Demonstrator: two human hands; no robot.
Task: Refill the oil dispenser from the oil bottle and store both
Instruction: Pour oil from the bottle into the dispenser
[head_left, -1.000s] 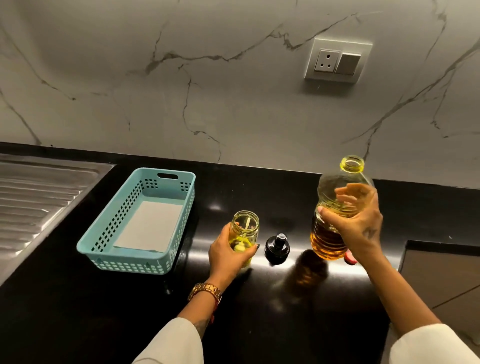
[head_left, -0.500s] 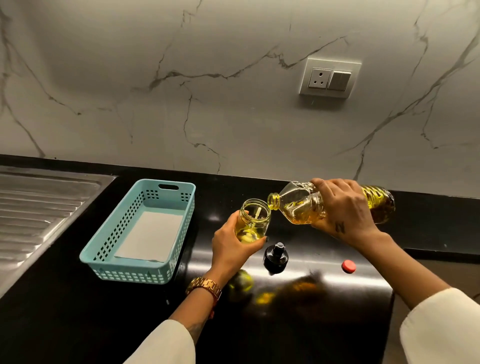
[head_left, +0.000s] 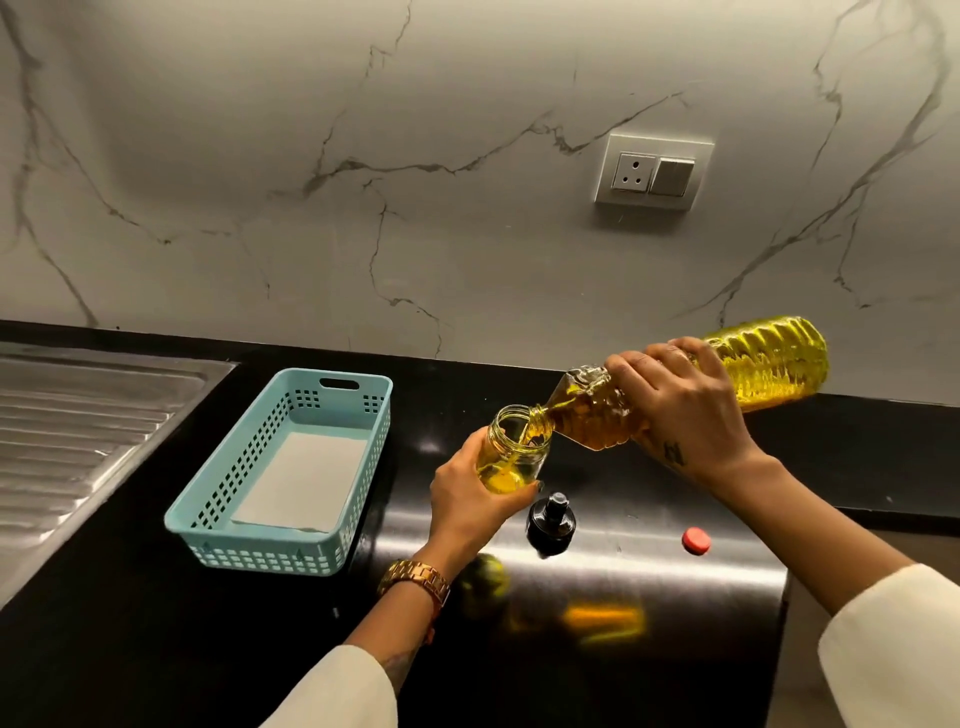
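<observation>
Glass dispenser (head_left: 514, 449) in left grip (head_left: 467, 499), under tilted oil bottle (head_left: 763, 364).

Nothing here can be read. The oil bottle (head_left: 769, 364) carries no label that shows, the glass oil dispenser (head_left: 514, 452) is plain, and the small dark mark on the back of the right hand (head_left: 680, 415) is too small to make out.
</observation>
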